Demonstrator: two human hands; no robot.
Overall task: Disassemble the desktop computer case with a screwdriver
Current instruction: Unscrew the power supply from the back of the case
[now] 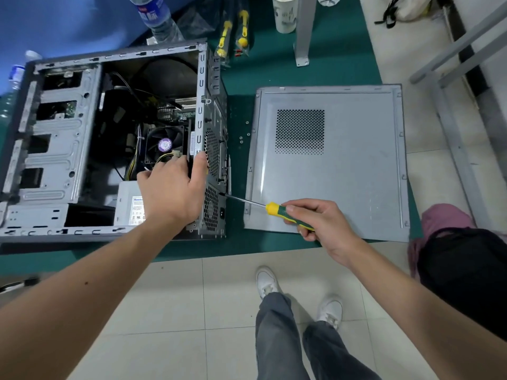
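The open grey computer case (pixel 55 149) lies on its side on the green mat, its inside showing a fan (pixel 164 145) and a power supply (pixel 129 204). My left hand (pixel 172 187) grips the case's rear edge, thumb over the rear panel (pixel 215 149). My right hand (pixel 318 223) holds a yellow-and-green screwdriver (pixel 277 209). Its tip touches the rear panel near the power supply's vent. The removed side panel (pixel 343 174) lies flat to the right of the case. Three loose screws (pixel 242 138) sit on the mat between case and panel.
Two packaged yellow screwdrivers (pixel 233 34) lie behind the case, with a water bottle (pixel 156 17), a paper cup (pixel 285 12) and a table leg (pixel 301 31). Another bottle (pixel 13 80) stands at the left. A seated person's knee (pixel 461 259) is at the right.
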